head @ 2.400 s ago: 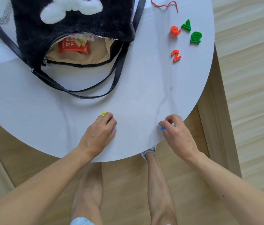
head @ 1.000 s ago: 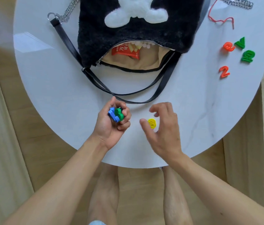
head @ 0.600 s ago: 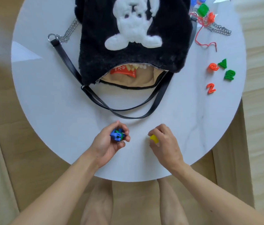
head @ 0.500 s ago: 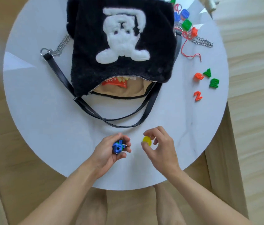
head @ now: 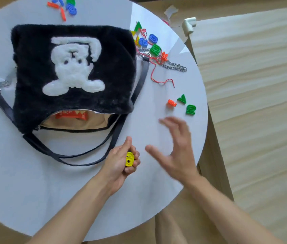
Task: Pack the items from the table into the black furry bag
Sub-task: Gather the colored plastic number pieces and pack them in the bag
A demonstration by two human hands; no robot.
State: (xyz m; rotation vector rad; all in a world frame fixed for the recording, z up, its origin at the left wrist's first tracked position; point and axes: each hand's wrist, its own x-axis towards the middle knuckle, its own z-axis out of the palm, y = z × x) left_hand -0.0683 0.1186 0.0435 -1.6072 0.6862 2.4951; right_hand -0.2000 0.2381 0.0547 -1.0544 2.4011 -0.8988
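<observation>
The black furry bag (head: 33,67) with a white bear patch lies on the round white table (head: 24,182), its zip mouth open toward me and a red snack packet (head: 71,115) inside. My left hand (head: 119,162) is shut on a yellow plastic number (head: 129,159) near the bag's straps; other pieces in the fist are hidden. My right hand (head: 176,148) is open and blurred, empty, fingers spread toward an orange piece (head: 171,103), a green triangle (head: 182,99) and a green number (head: 190,109).
More coloured numbers (head: 152,44) lie tangled with a red string (head: 158,80) and a metal chain (head: 174,65) beside the bag's far right. Another cluster (head: 65,7) sits at the table's far edge. Black straps (head: 79,155) loop in front of the bag.
The yellow number went from my right hand into my left hand. My right hand opened and moved right toward the orange and green pieces. The view shifted forward.
</observation>
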